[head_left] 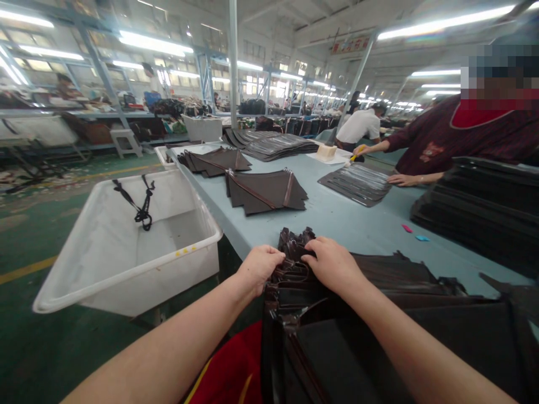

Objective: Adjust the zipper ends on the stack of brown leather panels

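Observation:
A pile of dark brown sewn panels (337, 342), leather-like with glossy strips, lies against the near side of the table and fills the lower right. At its far left end the panel edges (290, 241) bunch up in folds. My left hand (261, 266) pinches one of these edges from the left, thumb and forefinger together. From the right, my right hand (330, 262) curls its fingers over the same folded ends, its thumb lower down. The fingertips of both hands are partly hidden among the folds.
On the blue-grey table (252, 230) lie more brown panels (265, 191) and a tall dark stack (471, 207). A co-worker's hand (360, 151) brushes flat dark pieces (357, 182) with a yellow-handled tool. A white tub (126, 286) with black straps stands left.

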Demonstrator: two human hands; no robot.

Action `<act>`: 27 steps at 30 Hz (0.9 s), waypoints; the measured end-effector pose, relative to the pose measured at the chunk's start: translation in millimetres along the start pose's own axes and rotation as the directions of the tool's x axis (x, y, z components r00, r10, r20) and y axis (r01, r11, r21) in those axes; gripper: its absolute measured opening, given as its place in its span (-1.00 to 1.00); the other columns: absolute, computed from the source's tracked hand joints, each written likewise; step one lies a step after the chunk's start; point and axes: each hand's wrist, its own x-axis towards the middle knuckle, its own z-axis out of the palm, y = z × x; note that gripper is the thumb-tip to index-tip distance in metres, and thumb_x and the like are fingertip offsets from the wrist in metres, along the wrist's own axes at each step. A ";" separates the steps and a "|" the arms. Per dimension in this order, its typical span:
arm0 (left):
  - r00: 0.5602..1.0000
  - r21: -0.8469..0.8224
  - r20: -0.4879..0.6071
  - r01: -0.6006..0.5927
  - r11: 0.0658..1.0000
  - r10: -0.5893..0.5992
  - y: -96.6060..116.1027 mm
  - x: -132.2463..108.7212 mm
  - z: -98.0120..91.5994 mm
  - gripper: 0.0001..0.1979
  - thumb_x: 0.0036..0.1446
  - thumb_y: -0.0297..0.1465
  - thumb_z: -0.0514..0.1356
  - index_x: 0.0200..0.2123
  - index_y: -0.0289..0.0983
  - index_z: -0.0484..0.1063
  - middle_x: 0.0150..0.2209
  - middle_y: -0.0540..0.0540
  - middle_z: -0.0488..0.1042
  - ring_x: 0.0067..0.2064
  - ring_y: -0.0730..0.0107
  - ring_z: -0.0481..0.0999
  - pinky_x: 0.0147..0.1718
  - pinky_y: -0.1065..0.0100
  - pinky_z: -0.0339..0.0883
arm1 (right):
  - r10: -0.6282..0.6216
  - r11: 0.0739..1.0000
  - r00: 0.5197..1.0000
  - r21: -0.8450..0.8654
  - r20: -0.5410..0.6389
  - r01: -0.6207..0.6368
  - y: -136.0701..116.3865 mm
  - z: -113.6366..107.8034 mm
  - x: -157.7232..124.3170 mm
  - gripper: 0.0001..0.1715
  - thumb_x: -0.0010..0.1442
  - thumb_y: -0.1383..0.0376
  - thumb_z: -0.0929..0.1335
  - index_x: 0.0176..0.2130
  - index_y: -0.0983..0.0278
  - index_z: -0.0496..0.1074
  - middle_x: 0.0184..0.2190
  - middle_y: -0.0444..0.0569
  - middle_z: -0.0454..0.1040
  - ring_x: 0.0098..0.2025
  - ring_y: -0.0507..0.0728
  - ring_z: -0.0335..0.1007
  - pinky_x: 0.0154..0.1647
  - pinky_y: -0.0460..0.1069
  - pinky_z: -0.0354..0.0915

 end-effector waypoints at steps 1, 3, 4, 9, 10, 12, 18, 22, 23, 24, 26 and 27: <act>1.000 0.005 0.005 -0.004 1.000 0.004 0.9 -0.9 -0.9 -0.89 -0.11 -0.42 0.20 -0.56 -0.30 0.30 -0.69 0.08 0.29 -0.67 0.56 0.20 -0.68 0.50 -0.01 | -0.008 1.000 1.000 0.015 0.011 0.008 -0.7 -0.3 -1.2 -0.83 0.08 0.23 0.29 -0.40 0.28 0.40 -0.38 0.00 0.41 -0.27 0.15 0.30 -0.31 -0.03 0.12; 0.997 0.018 0.058 -0.042 0.999 0.041 3.2 -3.9 -2.4 -0.86 -0.06 -0.37 0.16 -0.57 -0.30 0.29 -0.68 0.07 0.29 -0.65 0.55 0.22 -0.65 0.49 0.02 | -0.025 0.995 0.997 0.094 0.070 0.018 -0.6 -0.3 -3.6 -0.77 0.07 0.18 0.30 -0.49 0.28 0.35 -0.49 -0.06 0.39 -0.39 0.11 0.29 -0.42 -0.06 0.10; 0.993 0.028 0.097 -0.074 0.997 0.071 4.6 -6.1 -3.0 -0.83 -0.04 -0.34 0.14 -0.58 -0.30 0.30 -0.68 0.07 0.30 -0.64 0.54 0.23 -0.63 0.48 0.05 | -0.036 0.987 0.994 0.157 0.103 0.020 0.1 0.0 -4.9 -0.75 0.06 0.16 0.29 -0.52 0.27 0.33 -0.54 -0.08 0.37 -0.44 0.09 0.27 -0.45 -0.07 0.09; 0.964 0.104 0.200 -0.201 0.974 0.177 12.6 -19.8 -4.3 -0.73 0.01 -0.24 0.08 -0.54 -0.31 0.37 -0.60 0.02 0.38 -0.57 0.51 0.30 -0.54 0.47 0.14 | -0.078 0.847 0.983 0.531 0.169 -0.025 4.8 4.4 -12.3 -0.77 0.09 0.21 0.25 -0.46 0.28 0.38 -0.52 -0.14 0.38 -0.43 0.05 0.27 -0.44 -0.10 0.12; 0.961 0.119 0.216 -0.203 0.972 0.174 13.9 -21.6 -3.8 -0.72 0.01 -0.22 0.08 -0.52 -0.31 0.38 -0.59 0.01 0.39 -0.56 0.50 0.32 -0.54 0.47 0.15 | -0.089 0.806 0.978 0.591 0.189 -0.040 4.8 4.8 -13.5 -0.77 0.09 0.22 0.24 -0.45 0.29 0.38 -0.52 -0.14 0.38 -0.43 0.05 0.27 -0.44 -0.11 0.13; 0.954 0.146 0.269 -0.177 0.973 0.134 16.3 -23.4 -1.7 -0.71 -0.02 -0.19 0.11 -0.49 -0.32 0.40 -0.57 -0.01 0.41 -0.55 0.47 0.34 -0.56 0.46 0.16 | -0.116 0.758 0.967 0.649 0.228 -0.062 3.4 4.8 -15.0 -0.76 0.09 0.23 0.22 -0.47 0.30 0.38 -0.56 -0.16 0.35 -0.48 0.03 0.24 -0.46 -0.11 0.13; 0.971 0.157 0.237 -0.009 0.988 -0.029 18.2 -16.5 8.9 -0.77 -0.13 -0.26 0.19 -0.59 -0.32 0.34 -0.71 0.01 0.31 -0.66 0.46 0.29 -0.67 0.44 0.11 | -0.132 0.896 0.972 0.442 0.195 0.033 -8.0 3.5 -17.9 -0.76 0.05 0.23 0.25 -0.54 0.30 0.37 -0.61 -0.14 0.33 -0.52 0.03 0.22 -0.50 -0.10 0.09; 0.990 0.051 0.137 -0.053 0.997 0.045 14.5 -10.2 15.0 -0.85 -0.14 -0.39 0.16 -0.65 -0.32 0.30 -0.72 0.03 0.28 -0.67 0.48 0.25 -0.67 0.44 0.07 | -0.113 0.963 0.977 0.264 0.183 0.062 -14.9 2.6 -20.6 -0.71 0.07 0.18 0.24 -0.52 0.29 0.41 -0.56 -0.06 0.41 -0.51 0.06 0.28 -0.51 -0.08 0.07; 0.993 0.035 0.094 -0.079 0.996 0.075 13.3 -9.1 16.7 -0.86 -0.15 -0.44 0.15 -0.67 -0.32 0.29 -0.72 0.04 0.27 -0.66 0.50 0.24 -0.66 0.45 0.06 | -0.111 0.972 0.976 0.225 0.186 0.067 -16.6 2.3 -21.3 -0.70 0.08 0.17 0.24 -0.49 0.29 0.43 -0.52 -0.04 0.44 -0.48 0.08 0.31 -0.51 -0.08 0.07; 0.993 0.027 0.051 -0.105 0.994 0.104 12.0 -8.4 18.5 -0.86 -0.17 -0.49 0.13 -0.70 -0.32 0.28 -0.72 0.05 0.26 -0.65 0.52 0.22 -0.66 0.46 0.03 | -0.110 0.979 0.976 0.189 0.188 0.074 -18.4 2.1 -22.1 -0.70 0.08 0.16 0.24 -0.46 0.28 0.44 -0.48 -0.01 0.46 -0.45 0.10 0.34 -0.50 -0.07 0.08; 0.989 0.033 -0.008 -0.145 0.989 0.146 9.5 -8.0 21.9 -0.84 -0.21 -0.57 0.10 -0.74 -0.33 0.25 -0.73 0.08 0.22 -0.64 0.57 0.16 -0.66 0.48 -0.02 | -0.116 0.987 0.975 0.132 0.191 0.092 -21.7 2.2 -23.8 -0.71 0.10 0.16 0.23 -0.40 0.27 0.45 -0.41 0.01 0.48 -0.38 0.14 0.37 -0.47 -0.06 0.10; 0.988 0.036 -0.020 -0.155 0.987 0.156 8.4 -8.2 23.2 -0.83 -0.23 -0.59 0.08 -0.76 -0.33 0.24 -0.74 0.09 0.19 -0.64 0.58 0.14 -0.66 0.48 -0.04 | -0.121 0.989 0.974 0.111 0.190 0.101 -23.0 2.5 -24.7 -0.71 0.11 0.17 0.22 -0.38 0.26 0.45 -0.39 0.02 0.48 -0.36 0.15 0.38 -0.45 -0.05 0.11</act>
